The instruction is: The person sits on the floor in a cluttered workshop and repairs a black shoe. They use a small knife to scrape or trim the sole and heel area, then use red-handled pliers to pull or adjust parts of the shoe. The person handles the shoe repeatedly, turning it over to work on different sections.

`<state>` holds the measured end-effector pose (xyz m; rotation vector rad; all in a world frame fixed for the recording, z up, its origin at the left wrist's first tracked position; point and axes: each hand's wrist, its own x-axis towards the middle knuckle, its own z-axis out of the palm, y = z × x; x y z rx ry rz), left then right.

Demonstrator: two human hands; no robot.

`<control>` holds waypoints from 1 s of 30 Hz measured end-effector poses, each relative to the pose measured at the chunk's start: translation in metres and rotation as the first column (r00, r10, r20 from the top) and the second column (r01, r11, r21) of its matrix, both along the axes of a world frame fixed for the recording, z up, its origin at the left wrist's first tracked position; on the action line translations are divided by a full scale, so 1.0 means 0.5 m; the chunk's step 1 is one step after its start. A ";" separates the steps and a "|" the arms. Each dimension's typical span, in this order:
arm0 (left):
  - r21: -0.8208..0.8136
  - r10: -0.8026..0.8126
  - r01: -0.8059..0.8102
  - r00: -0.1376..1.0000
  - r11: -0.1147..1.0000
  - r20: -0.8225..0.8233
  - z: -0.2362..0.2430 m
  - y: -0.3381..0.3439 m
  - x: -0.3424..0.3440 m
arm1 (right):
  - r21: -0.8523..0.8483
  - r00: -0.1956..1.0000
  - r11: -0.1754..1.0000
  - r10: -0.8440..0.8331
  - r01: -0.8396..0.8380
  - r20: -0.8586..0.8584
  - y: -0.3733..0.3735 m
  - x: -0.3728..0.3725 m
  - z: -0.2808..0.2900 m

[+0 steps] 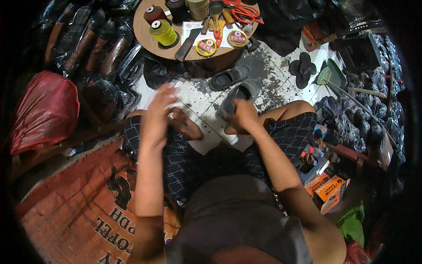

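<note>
My left hand (pixel 160 103) is raised above my left knee, blurred by motion, its fingers stretched out and apart with nothing seen in them. Low between my knees is my right hand (pixel 243 115), its fingers curled. What they hold, if anything, is hidden. Right beside that hand lies a dark grey slip-on shoe (pixel 245 91); I cannot tell whether the hand touches it. A second grey slip-on shoe (pixel 229 78) lies on the tiled floor just beyond, pointing up to the right.
A round wooden table (pixel 145 31) ahead carries a yellow thread spool (pixel 163 33), orange-handled scissors (pixel 246 14), round tins (pixel 206 47) and brushes. Plastic-wrapped goods line both sides. A green dustpan (pixel 336 72) stands at right; a red bag (pixel 46 112) at left.
</note>
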<state>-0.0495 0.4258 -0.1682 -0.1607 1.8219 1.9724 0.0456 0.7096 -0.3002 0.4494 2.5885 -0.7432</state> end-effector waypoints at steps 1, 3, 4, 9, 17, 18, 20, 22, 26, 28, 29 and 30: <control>-0.067 -0.123 0.135 0.980 0.989 0.159 -0.028 0.056 -0.005 | -0.018 0.989 0.994 0.108 -0.110 -0.105 -0.012 0.033 0.020; -0.167 -0.236 0.362 0.831 0.917 0.504 -0.087 0.130 -0.015 | -0.007 0.958 0.981 0.190 -0.196 -0.213 -0.038 0.088 0.046; -0.189 -0.278 0.401 0.841 0.896 0.464 -0.115 0.157 -0.009 | -0.001 0.923 0.970 0.231 -0.243 -0.308 -0.051 0.109 0.055; -0.185 -0.061 0.159 0.893 0.970 0.446 -0.221 0.222 0.011 | 0.441 0.700 0.738 0.655 -0.512 -0.283 -0.117 0.160 0.080; -0.086 0.034 0.006 0.892 0.996 0.451 -0.252 0.149 -0.014 | 0.179 0.447 0.546 0.801 -0.818 -0.398 -0.094 0.038 0.155; -0.029 -0.008 0.021 0.922 0.999 0.388 -0.246 0.138 -0.017 | 0.002 0.515 0.626 0.643 -0.780 -0.567 -0.089 -0.001 0.172; 0.026 -0.002 -0.007 0.940 1.000 0.342 -0.229 0.116 -0.025 | -0.292 0.736 0.763 0.330 -0.577 -0.592 -0.068 -0.101 0.202; 0.037 0.035 -0.049 0.948 0.998 0.315 -0.204 0.107 -0.019 | -0.285 0.873 0.915 0.125 -0.285 -0.471 -0.055 -0.220 0.214; -0.009 0.104 -0.105 0.968 0.994 0.230 -0.142 0.098 -0.018 | -0.012 0.867 0.999 0.026 -0.037 -0.498 -0.087 -0.416 0.187; -0.021 0.084 -0.081 0.976 0.996 0.202 -0.116 0.082 -0.016 | 0.000 0.898 1.000 -0.015 0.017 -0.440 -0.121 -0.468 0.160; -0.029 0.084 -0.080 0.981 0.996 0.173 -0.109 0.078 -0.017 | -0.008 0.922 0.999 -0.040 0.040 -0.384 -0.139 -0.490 0.150; -0.016 0.085 -0.083 0.988 0.996 0.127 -0.106 0.072 -0.018 | -0.015 0.943 0.998 -0.062 0.061 -0.327 -0.154 -0.507 0.140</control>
